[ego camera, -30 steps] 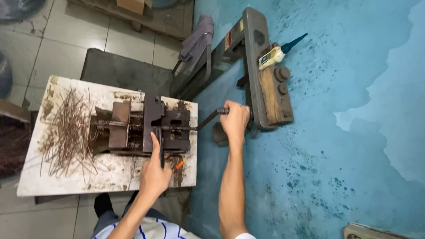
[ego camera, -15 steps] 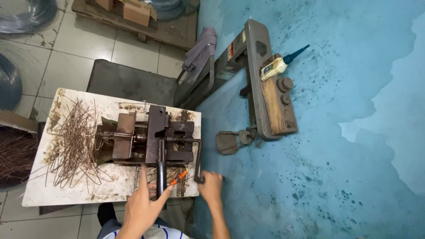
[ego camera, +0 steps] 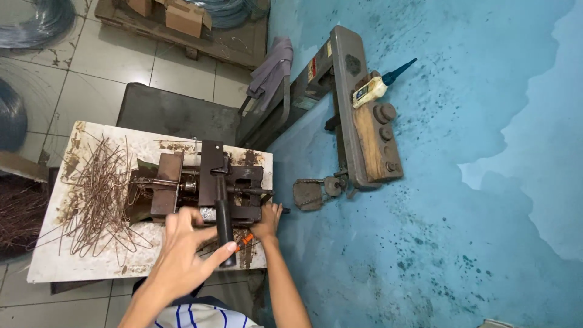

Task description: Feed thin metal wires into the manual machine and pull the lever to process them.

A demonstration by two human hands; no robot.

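A rusty brown hand-operated wire bender (ego camera: 203, 182) is fixed on a stained white table (ego camera: 54, 267). Its black upright handle (ego camera: 223, 222) points toward me. My left hand (ego camera: 182, 246) hovers over the machine's near edge with fingers spread, the thumb touching the handle's lower end. At the machine's right front corner my right hand (ego camera: 267, 220) is curled around the thin side crank lever (ego camera: 280, 210). A pile of bent rusty wire pieces (ego camera: 97, 194) lies on the table's left half. A small orange-tipped tool (ego camera: 245, 241) rests between my hands.
A long grey metal stand with a wooden block (ego camera: 370, 136) lies on the blue floor (ego camera: 455, 243), a nozzle bottle (ego camera: 376, 88) on it. A grey cloth (ego camera: 271, 64) hangs nearby. Cardboard boxes (ego camera: 182, 15) and wire coils (ego camera: 36, 21) sit at the back.
My right hand swung the crank lever from far right back to the machine's front corner. My left hand came off the handle and now has its fingers spread beside it.
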